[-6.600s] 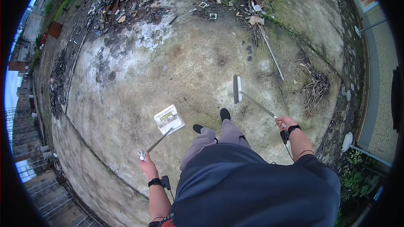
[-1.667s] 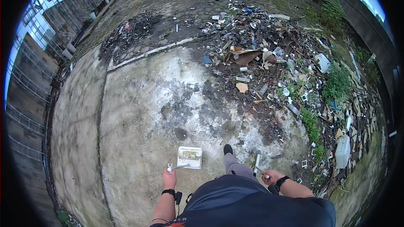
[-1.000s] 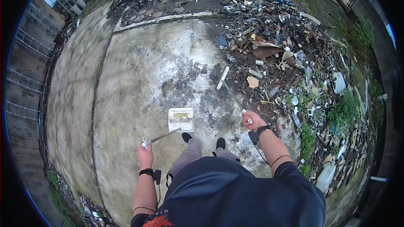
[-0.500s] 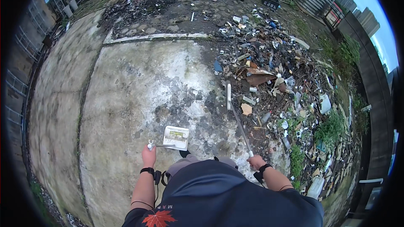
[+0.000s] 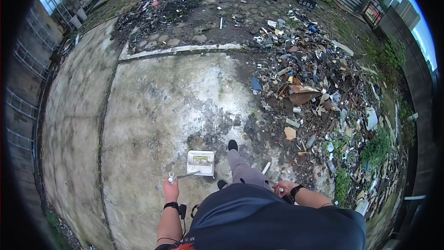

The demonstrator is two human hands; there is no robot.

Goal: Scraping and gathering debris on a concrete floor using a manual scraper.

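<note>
My left hand [image 5: 170, 188] is closed around the white handle end of a long-handled dustpan [image 5: 208, 170]. The handle slopes down to the right, and the white pan hangs or rests low in front of my left leg; which of the two I cannot tell. Some yellow-green and pale marking shows inside the pan. By my right thigh, my right hand [image 5: 284, 188] is wrapped round the pale end of a broom handle. A white bar [image 5: 266, 167], seemingly the broom's head, shows beside my right leg. Most of the broom is hidden behind my leg and body.
A wide heap of mixed rubbish [image 5: 319, 74] spreads over the ground on the right, with weeds [image 5: 377, 148] along it. A darker debris pile [image 5: 159, 11] lies far ahead beyond a low white kerb [image 5: 185, 51]. Walls flank both sides of the stained concrete [image 5: 138, 125].
My right hand has drawn the broom back from the rubbish heap's edge toward my legs. One foot has stepped forward, and the dustpan has shifted slightly right and lower in the picture.
</note>
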